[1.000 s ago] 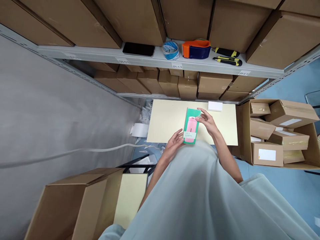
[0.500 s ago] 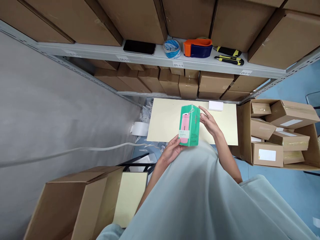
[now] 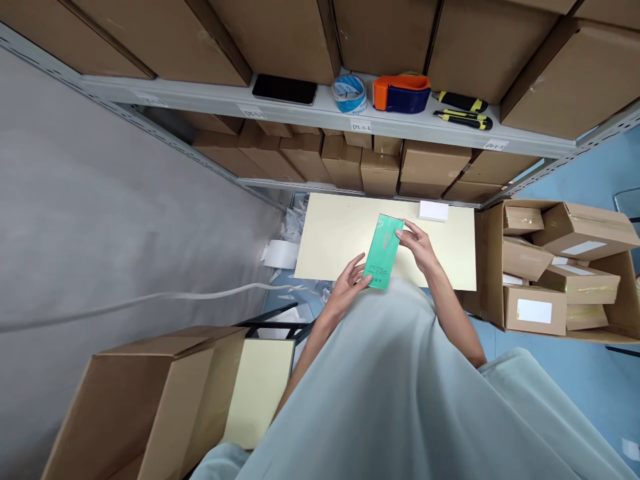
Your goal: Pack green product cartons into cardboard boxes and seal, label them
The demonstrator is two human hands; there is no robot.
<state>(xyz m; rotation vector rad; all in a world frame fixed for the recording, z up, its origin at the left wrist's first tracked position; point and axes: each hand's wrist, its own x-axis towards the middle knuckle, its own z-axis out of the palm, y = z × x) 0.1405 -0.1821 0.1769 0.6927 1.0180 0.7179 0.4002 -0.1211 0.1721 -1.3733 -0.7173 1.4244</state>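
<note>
A green printed box (image 3: 383, 253) is held tilted in front of me, above the cream tabletop (image 3: 330, 233). The side facing me carries small lines of print and a pale mark. My left hand (image 3: 347, 287) grips its lower left corner, thumb on the near face. At the upper right edge, my right hand (image 3: 417, 245) holds it with the thumb on the face and the fingers behind. A small white box (image 3: 433, 211) lies on the tabletop just beyond my right hand.
The shelf above bears a phone (image 3: 285, 89), a tape roll (image 3: 349, 95), an orange and blue tape dispenser (image 3: 401, 93) and box cutters (image 3: 463, 120). A carton of parcels (image 3: 493, 267) stands at right, an open carton (image 3: 165, 380) at lower left. A white cable (image 3: 200, 295) crosses the left.
The green box has been turned, so its pink bottle picture has gone from view and a plain printed side faces me. My right hand has closed onto its upper edge.
</note>
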